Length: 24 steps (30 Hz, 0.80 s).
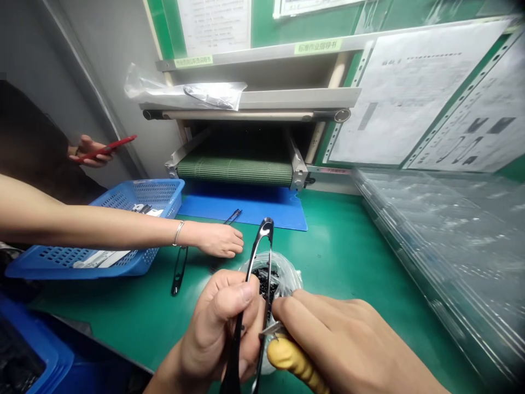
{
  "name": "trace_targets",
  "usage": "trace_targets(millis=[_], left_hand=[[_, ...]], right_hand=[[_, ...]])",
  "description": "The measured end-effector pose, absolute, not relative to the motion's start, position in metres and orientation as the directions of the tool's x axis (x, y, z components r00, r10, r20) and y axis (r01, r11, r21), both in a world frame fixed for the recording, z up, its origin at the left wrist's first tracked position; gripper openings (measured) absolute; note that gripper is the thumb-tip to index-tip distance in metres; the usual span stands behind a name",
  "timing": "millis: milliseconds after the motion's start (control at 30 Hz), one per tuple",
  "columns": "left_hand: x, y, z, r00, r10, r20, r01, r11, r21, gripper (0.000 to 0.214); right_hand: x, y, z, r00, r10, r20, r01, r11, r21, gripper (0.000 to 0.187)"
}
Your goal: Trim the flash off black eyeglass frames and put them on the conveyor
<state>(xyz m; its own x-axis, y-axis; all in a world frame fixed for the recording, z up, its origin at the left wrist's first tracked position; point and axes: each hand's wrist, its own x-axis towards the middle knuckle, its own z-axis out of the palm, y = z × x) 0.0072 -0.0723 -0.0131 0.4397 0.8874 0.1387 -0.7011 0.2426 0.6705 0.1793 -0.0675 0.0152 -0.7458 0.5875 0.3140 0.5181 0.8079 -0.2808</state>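
My left hand (pixel 215 328) grips a dark metal eyeglass frame (pixel 266 232), which stands upright in front of me, with part of it hidden by my fingers. My right hand (pixel 342 342) is shut around a yellow-handled tool (pixel 291 361), and its flat metal tip (pixel 273 329) touches the frame. Just behind my hands sits a clear plastic bag (pixel 283 276) holding small black parts. A co-worker's bare arm with a bracelet reaches in from the left, and that hand (pixel 219 239) rests on the green mat (pixel 328 262) beside a dark eyewear piece (pixel 179 271).
A blue mesh basket (pixel 139 202) holding papers and items stands at the left. Behind it, a person's hand (pixel 90 150) holds a red tool. A green conveyor belt (pixel 233 169) runs onto a blue mat (pixel 262 210). Stacked clear trays (pixel 435 230) line the right side.
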Motion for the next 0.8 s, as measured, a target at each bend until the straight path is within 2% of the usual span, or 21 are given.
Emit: trace_targets(millis=[133, 433, 600, 733, 800], left_hand=[[0.010, -0.075, -0.013, 0.458, 0.875, 0.158, -0.681, 0.231, 0.695, 0.042], [0.011, -0.075, -0.017, 0.474, 0.865, 0.166, -0.690, 0.247, 0.681, 0.039], [0.009, -0.075, -0.016, 0.485, 0.863, 0.143, -0.661, 0.255, 0.705, 0.039], [0.009, -0.073, -0.016, 0.504, 0.837, 0.215, -0.684, 0.235, 0.691, 0.039], [0.009, -0.072, -0.016, 0.509, 0.837, 0.199, -0.675, 0.246, 0.695, 0.039]], right_hand=[[0.178, -0.072, 0.021, -0.733, 0.613, 0.296, 0.565, 0.790, -0.238, 0.018], [0.181, -0.073, 0.015, -0.777, 0.581, 0.243, 0.533, 0.812, -0.237, 0.014], [0.184, -0.074, 0.010, -0.788, 0.563, 0.252, 0.516, 0.825, -0.231, 0.017], [0.182, -0.072, 0.010, -0.782, 0.573, 0.245, 0.523, 0.817, -0.243, 0.020], [0.182, -0.072, 0.010, -0.780, 0.572, 0.255, 0.524, 0.819, -0.233, 0.021]])
